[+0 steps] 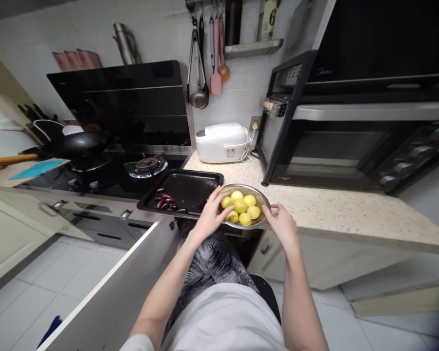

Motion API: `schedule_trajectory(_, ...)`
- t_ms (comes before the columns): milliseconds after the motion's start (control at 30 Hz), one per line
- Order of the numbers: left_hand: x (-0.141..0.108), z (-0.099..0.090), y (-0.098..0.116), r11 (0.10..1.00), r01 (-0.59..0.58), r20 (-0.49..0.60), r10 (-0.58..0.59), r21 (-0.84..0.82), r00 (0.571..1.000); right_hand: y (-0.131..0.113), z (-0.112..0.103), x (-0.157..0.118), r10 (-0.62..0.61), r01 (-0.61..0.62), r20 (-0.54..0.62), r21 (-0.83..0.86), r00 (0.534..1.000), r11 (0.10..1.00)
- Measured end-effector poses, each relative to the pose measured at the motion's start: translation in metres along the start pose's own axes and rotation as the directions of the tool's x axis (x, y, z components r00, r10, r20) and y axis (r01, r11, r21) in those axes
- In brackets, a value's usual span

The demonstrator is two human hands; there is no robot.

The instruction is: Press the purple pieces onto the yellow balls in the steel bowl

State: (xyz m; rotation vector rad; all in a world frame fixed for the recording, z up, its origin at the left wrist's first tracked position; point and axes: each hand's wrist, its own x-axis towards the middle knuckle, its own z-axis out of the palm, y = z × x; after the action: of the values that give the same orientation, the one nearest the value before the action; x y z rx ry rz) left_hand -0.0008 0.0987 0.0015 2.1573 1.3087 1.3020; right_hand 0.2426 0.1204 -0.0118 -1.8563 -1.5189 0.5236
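A round metal bowl (265,197) holds several round yellow fruits (240,206) that look like lemons. My left hand (212,214) grips its left side, the thumb lying over the rim beside the fruit. On the opposite side, my right hand (282,224) pinches the rim between thumb and fingers. The bowl is at the counter's front edge; whether it rests there or is held up I cannot tell. Left of it lies a black baking tray (193,187), its right end partly behind my left hand. Several small dark red oval pieces (164,201) lie in the tray's left part.
The tray overlaps the gas stove (146,165), where a black wok (76,144) sits further left. Behind the bowl stands a white appliance (223,142) with a cord. An oven (344,151) stands right. An open cabinet door (131,282) juts out left of my legs.
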Motion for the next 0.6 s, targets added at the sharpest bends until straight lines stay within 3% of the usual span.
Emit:
schedule_trajectory(67,0.006,0.01,0.007,1.0,0.014,0.059,-0.016,0.027,0.998,0.0,-0.001,0.006,0.019,-0.033,0.219,0.061,0.976,0.998)
schedule_trajectory(133,0.011,0.014,0.01,0.997,0.041,0.082,-0.047,0.066,0.996,-0.004,-0.001,0.008,0.005,-0.033,0.291,0.091,0.957,0.995)
schedule_trajectory(233,0.015,0.016,0.009,0.998,0.057,0.09,-0.059,0.023,0.994,-0.02,-0.003,0.006,-0.003,-0.017,0.211,0.095,0.977,0.995)
schedule_trajectory(300,0.019,0.02,0.006,0.997,0.057,0.067,-0.053,-0.052,0.996,-0.039,-0.006,0.001,-0.054,0.051,0.097,0.035,0.994,0.998)
schedule_trajectory(433,0.035,0.029,-0.004,0.983,0.089,-0.166,-0.116,-0.16,0.979,-0.093,-0.006,-0.005,-0.253,0.204,-0.154,-0.276,0.955,0.939)
schedule_trajectory(600,0.062,0.026,-0.015,0.966,0.158,-0.453,-0.237,-0.205,0.86,-0.153,0.015,-0.001,-0.433,0.365,-0.084,-0.411,0.898,0.836)
